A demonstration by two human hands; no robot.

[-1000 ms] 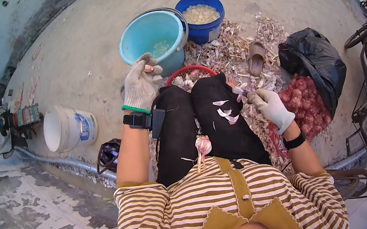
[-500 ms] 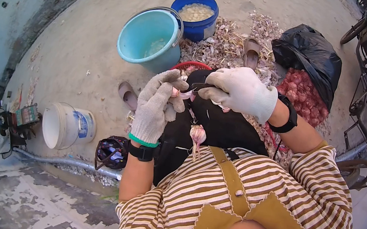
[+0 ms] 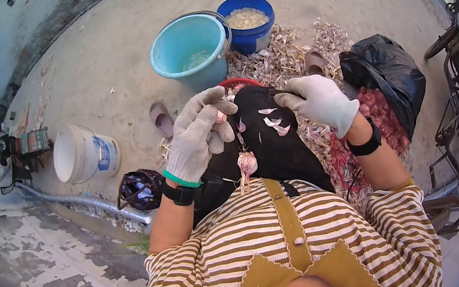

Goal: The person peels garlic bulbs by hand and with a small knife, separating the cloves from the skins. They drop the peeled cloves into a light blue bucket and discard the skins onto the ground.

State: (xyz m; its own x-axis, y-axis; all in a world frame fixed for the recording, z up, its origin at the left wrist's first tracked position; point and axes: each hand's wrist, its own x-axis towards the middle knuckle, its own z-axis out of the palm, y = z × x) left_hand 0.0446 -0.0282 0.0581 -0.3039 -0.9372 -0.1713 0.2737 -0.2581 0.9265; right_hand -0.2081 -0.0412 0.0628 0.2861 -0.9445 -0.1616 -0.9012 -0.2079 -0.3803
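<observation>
My left hand [image 3: 201,125], in a knitted work glove with a green cuff edge, pinches a pinkish garlic clove [image 3: 221,117] between thumb and fingers. To its right, my right hand [image 3: 317,102], also gloved, is closed around a small dark knife, whose blade barely shows against the black trousers. Several loose pieces of garlic skin [image 3: 272,122] lie on my lap below the right hand. A garlic bulb [image 3: 247,162] with its stem rests on my lap, close to the striped shirt.
Ahead stand a turquoise bucket [image 3: 164,46] and a blue bucket [image 3: 260,39] of peeled cloves. A red basket [image 3: 238,81] is partly hidden by my knees. Garlic skins [image 3: 289,52] litter the ground. Right: a net sack of garlic [image 3: 383,115] under a black bag [image 3: 384,65]. Left: a white bucket [image 3: 78,154].
My right hand has moved away from the left hand, to the right, with the knife. The pieces of skin on my lap are now uncovered. My left hand still holds the clove.
</observation>
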